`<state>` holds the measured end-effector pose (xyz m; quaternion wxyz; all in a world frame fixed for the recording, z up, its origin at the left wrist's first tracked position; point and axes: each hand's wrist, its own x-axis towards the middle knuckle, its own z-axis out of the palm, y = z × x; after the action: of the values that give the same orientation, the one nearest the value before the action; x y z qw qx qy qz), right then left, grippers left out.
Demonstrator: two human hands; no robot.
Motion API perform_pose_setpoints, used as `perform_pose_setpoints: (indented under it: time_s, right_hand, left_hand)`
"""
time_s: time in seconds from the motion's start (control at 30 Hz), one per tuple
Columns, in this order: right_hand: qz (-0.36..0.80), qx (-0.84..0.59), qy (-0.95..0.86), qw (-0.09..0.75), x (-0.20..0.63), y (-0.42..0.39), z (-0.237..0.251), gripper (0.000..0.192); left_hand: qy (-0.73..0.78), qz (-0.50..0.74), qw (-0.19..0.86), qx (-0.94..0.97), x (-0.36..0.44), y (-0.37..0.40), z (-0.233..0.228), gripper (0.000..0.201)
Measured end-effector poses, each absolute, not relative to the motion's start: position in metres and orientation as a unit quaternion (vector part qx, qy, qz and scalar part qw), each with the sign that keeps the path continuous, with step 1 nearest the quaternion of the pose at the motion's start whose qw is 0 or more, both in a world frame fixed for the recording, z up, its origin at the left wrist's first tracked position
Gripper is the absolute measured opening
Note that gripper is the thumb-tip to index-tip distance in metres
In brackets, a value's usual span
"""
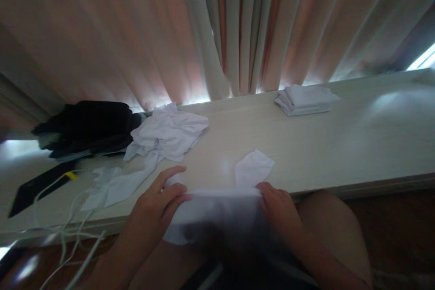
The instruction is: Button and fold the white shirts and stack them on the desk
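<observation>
My left hand (159, 206) pinches cloth (217, 210) | my right hand (277, 208) grips its other side | cloth hangs over table (340, 145) edge | crumpled pile (170, 133) behind, folded stack (306, 99) far right

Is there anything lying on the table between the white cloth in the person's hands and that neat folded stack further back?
Nothing visible. The white cloth is gripped by the left hand and right hand at the table's near edge. The tabletop between it and the folded stack shows bare. The crumpled white pile lies off to the left.
</observation>
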<state>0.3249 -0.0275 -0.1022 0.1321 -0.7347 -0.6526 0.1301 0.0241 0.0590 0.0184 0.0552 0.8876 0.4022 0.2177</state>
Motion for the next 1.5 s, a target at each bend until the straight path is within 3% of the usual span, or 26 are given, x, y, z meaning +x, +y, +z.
perform_pose_setpoints:
  time_s: [0.23,0.4,0.57,0.7,0.87,1.03,1.13,1.33,1.5]
  right_hand:
    - [0.140,-0.719,-0.611,0.301,0.332,-0.020,-0.139,0.054]
    - [0.294,-0.715,-0.481,0.413,0.321,-0.037,-0.186,0.090]
    - [0.421,-0.703,-0.352,0.452,0.292,-0.059,-0.213,0.061]
    - [0.485,-0.664,-0.299,0.485,0.279,-0.057,-0.225,0.053]
    - [0.395,-0.665,-0.425,0.470,0.270,-0.064,-0.224,0.036]
    - [0.337,-0.678,-0.513,0.405,0.281,-0.066,-0.194,0.036]
    - [0.327,-0.695,-0.524,0.368,0.309,-0.056,-0.154,0.036]
    - [0.182,-0.690,-0.639,0.288,0.378,-0.028,-0.066,0.028]
    - [0.148,-0.663,-0.686,0.262,0.413,-0.007,0.001,0.031]
  left_hand:
    - [0.391,0.238,0.063,0.887,0.024,0.057,0.033,0.026]
    - [0.378,0.241,0.072,0.891,0.019,0.047,0.044,0.028]
    - [0.383,0.241,0.068,0.889,0.009,0.043,0.043,0.027]
    - [0.387,0.264,0.060,0.882,0.005,0.041,0.043,0.026]
    - [0.385,0.261,0.049,0.884,0.006,0.037,0.049,0.019]
    - [0.447,0.243,0.048,0.860,-0.005,0.038,0.053,0.021]
    - [0.488,0.216,0.029,0.845,-0.023,0.054,0.044,0.027]
    - [0.478,0.239,-0.053,0.844,-0.043,0.101,0.022,0.035]
    - [0.501,0.300,0.013,0.812,-0.021,0.121,0.023,0.035]
